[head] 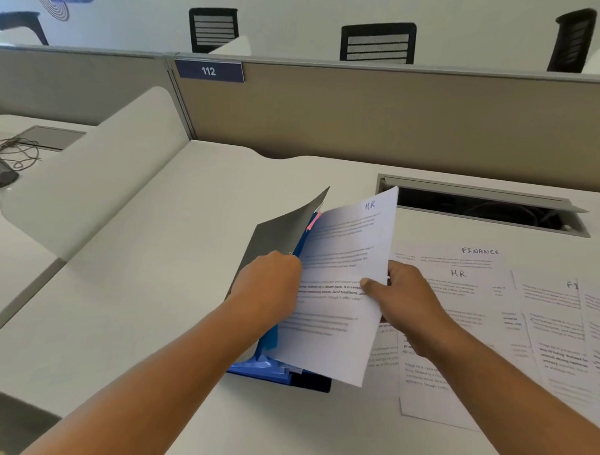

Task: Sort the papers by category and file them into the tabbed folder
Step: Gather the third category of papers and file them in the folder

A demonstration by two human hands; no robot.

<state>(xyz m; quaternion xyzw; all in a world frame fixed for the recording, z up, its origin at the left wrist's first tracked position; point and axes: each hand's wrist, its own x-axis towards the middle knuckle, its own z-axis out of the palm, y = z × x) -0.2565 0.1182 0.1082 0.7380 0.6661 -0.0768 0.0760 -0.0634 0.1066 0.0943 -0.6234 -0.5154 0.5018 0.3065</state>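
Head view, nearest first: two bare forearms reach in from 6 o'clock toward the middle of the pale grey desk. The right hand pinches the white printed sheet headed HR at its right edge, thumb pressed on the face and the other fingers hidden behind it. The left hand sits at the sheet's left edge, its fingers tucked out of sight between the paper and the dark grey tabbed folder, so I cannot tell what they clamp. The folder lies under the hands with its cover raised toward 11 o'clock. Blue plastic dividers show at its lower corner, and a pink tab pokes out near the top.

The sheet's lower part seems to sit over the dividers while its top tilts up, so I judge it to be partway into a section and not yet seated. Which section the pink tab marks cannot be read.

At 3 to 4 o'clock of the folder, the loose white papers spread overlapping on the desk, with FINANCE and HR headings mixed. Most of the sorting appears to be left.

Farther off at 1 o'clock an open grey cable hatch lies just beyond the papers. At 9 o'clock a white curved desk screen stands well apart. Neither one blocks the filing. Beyond them is the beige partition with its blue 112 plate, and behind that are the black mesh chairs.
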